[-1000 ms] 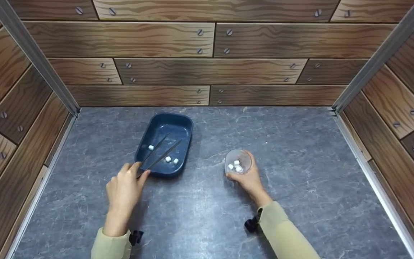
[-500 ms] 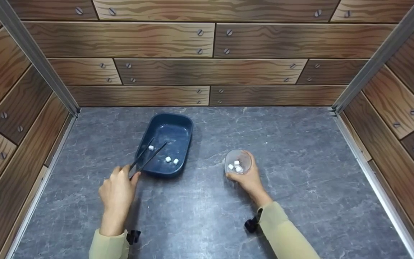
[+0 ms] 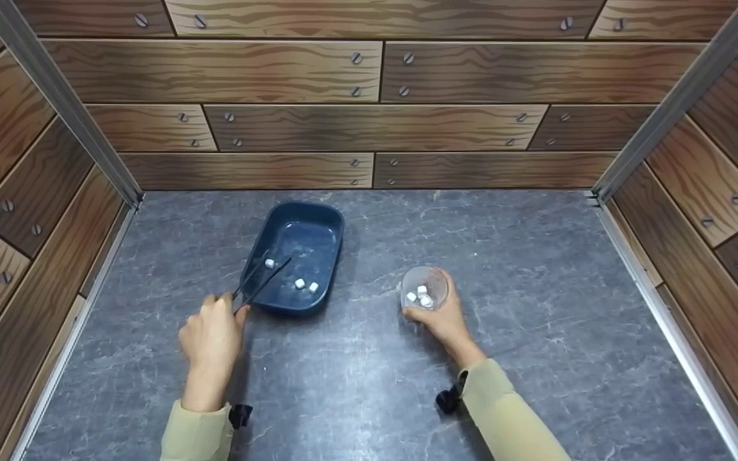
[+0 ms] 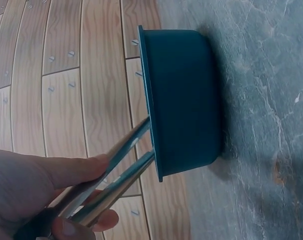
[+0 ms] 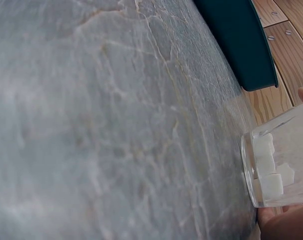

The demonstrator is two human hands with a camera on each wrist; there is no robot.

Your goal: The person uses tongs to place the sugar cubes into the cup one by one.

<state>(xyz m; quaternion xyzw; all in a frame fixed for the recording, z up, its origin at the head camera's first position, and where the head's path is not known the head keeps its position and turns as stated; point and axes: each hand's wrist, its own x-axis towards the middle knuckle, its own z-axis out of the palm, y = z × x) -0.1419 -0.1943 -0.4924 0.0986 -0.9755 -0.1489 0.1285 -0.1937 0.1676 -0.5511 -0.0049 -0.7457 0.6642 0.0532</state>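
My left hand point(image 3: 212, 333) pinches a pair of metal tweezers point(image 3: 269, 280) between thumb and fingers. Their spread tips reach over the near left rim of a dark blue tray point(image 3: 311, 238), on either side of a small white cube point(image 3: 270, 263), apparently not squeezing it. Two more white cubes point(image 3: 300, 283) lie farther right in the tray. In the left wrist view the tray's wall point(image 4: 184, 100) hides the tweezer tips. My right hand point(image 3: 446, 326) is wrapped round a clear cup point(image 3: 432, 279) standing on the table. Several white cubes point(image 5: 271, 186) lie at its bottom.
The grey marbled tabletop point(image 3: 356, 371) runs between tray and cup. Wood-patterned panels point(image 3: 369, 128) enclose the back and both sides, with metal strips point(image 3: 683, 358) along the edges. Each wrist carries a small black camera point(image 3: 448, 401).
The left hand and tweezers have drawn back left and toward me, from over the tray's middle to around the left cube. The right hand and cup have stayed put.
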